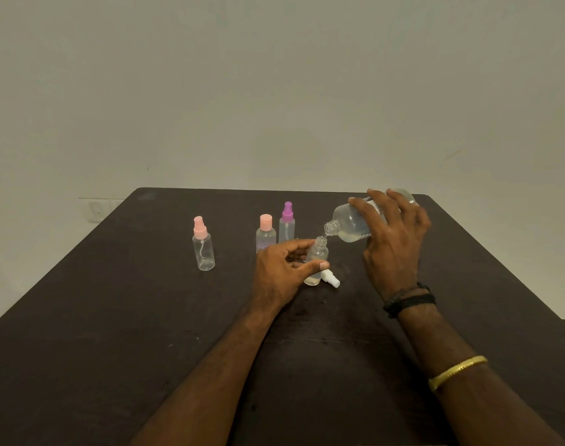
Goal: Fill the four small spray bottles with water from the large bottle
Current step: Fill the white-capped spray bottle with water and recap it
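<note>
Grips the tilted large bottle in the right hand, mouth just above the uncapped small bottle; pinches that bottle upright on the table with the left hand, white spray cap lying beside.

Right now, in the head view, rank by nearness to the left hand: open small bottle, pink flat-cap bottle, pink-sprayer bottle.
1. open small bottle: held in the left hand.
2. pink flat-cap bottle: just behind the hand.
3. pink-sprayer bottle: far left.
</note>
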